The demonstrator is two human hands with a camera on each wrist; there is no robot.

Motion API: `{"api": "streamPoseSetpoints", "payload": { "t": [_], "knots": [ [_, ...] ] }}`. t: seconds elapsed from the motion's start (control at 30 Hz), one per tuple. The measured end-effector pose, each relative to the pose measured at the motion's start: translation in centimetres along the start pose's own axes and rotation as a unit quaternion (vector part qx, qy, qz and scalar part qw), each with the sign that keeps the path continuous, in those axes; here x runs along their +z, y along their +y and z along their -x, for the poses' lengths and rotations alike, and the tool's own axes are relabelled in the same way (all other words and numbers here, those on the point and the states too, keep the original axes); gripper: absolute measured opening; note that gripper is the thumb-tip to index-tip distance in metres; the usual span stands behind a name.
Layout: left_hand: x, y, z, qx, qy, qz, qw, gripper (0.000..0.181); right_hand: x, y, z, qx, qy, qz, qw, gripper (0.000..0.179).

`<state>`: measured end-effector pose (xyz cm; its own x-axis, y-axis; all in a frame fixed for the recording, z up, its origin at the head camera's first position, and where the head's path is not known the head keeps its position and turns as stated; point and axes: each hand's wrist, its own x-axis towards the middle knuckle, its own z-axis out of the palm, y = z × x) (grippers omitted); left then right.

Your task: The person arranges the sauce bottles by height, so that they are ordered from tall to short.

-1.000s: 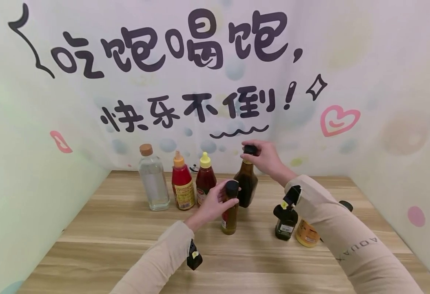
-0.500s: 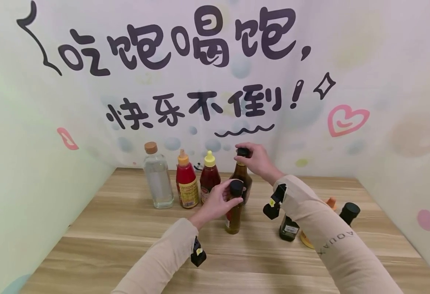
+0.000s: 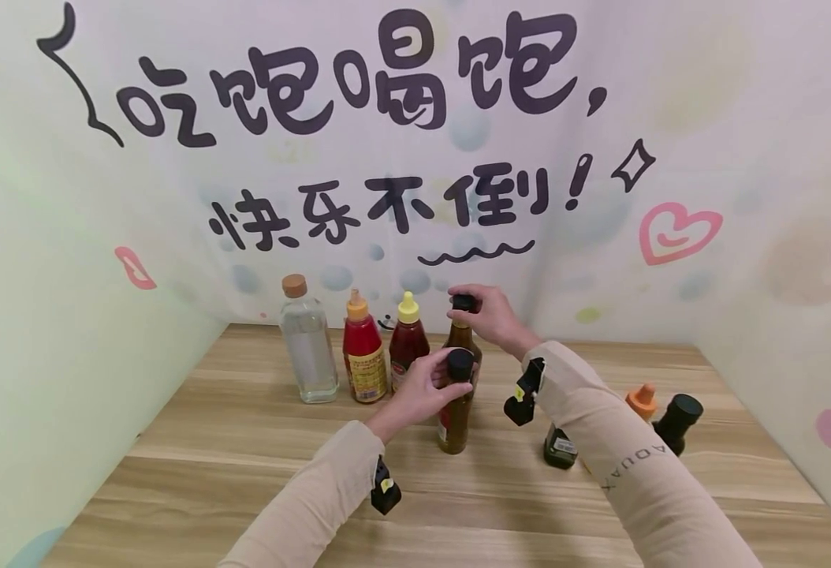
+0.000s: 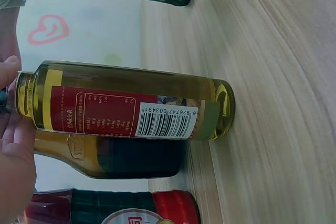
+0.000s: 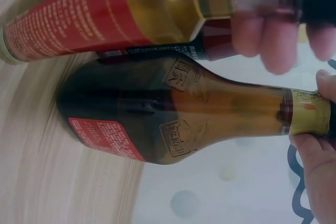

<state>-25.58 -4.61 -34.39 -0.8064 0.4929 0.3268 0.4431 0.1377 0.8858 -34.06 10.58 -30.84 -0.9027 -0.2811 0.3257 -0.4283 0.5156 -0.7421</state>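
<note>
A slim glass bottle with a black cap, yellowish liquid and a red label stands upright in front. My left hand grips it round the neck just below the cap. Close behind it is a wide-shouldered dark sauce bottle with embossed glass, a gold neck band and a black cap. My right hand holds that one at the cap and neck, thumb and fingers on opposite sides. In the head view the slim bottle hides much of the dark bottle's body.
To the left stand a red sauce bottle with a yellow tip, another with an orange tip, and a clear bottle. Right of the hands, partly behind the sleeve, are a small dark bottle, an orange nozzle and a black-capped bottle.
My right hand has shifted the dark sauce bottle leftward, nearer the yellow-tipped bottle and behind the slim one. My left hand stays on the slim bottle. The head view has turned slightly.
</note>
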Motion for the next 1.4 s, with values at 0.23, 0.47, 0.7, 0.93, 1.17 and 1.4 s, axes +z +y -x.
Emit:
{"api": "streamPoseSetpoints", "payload": {
  "t": [0.23, 0.47, 0.7, 0.93, 1.17, 1.4],
  "knots": [
    [-0.04, -0.03, -0.06, 0.005, 0.001, -0.009, 0.9999, 0.039, 0.26, 0.34, -0.26, -0.003, -0.01, -0.003, 0.9999, 0.036],
    [-0.37, -0.25, -0.12, -0.003, -0.014, 0.006, 0.9999, 0.041, 0.44, 0.33, -0.46, -0.006, -0.031, -0.031, 0.999, 0.035],
    [-0.53, -0.43, -0.07, -0.012, -0.029, 0.021, 0.9993, 0.042, 0.42, 0.45, -0.41, -0.005, -0.07, -0.056, 0.9959, 0.037],
    [-0.38, -0.36, -0.1, -0.011, -0.034, 0.025, 0.9991, 0.042, 0.14, 0.71, -0.43, -0.013, -0.091, -0.075, 0.993, 0.037],
    [-0.33, -0.34, -0.05, -0.007, -0.033, 0.022, 0.9992, 0.041, 0.1, 0.89, -0.58, -0.008, -0.098, -0.08, 0.9919, 0.035],
    [-0.33, -0.33, 0.04, -0.005, -0.023, 0.021, 0.9995, 0.041, 0.22, 0.81, -0.82, -0.002, -0.111, -0.086, 0.99, 0.035]
  ]
}}
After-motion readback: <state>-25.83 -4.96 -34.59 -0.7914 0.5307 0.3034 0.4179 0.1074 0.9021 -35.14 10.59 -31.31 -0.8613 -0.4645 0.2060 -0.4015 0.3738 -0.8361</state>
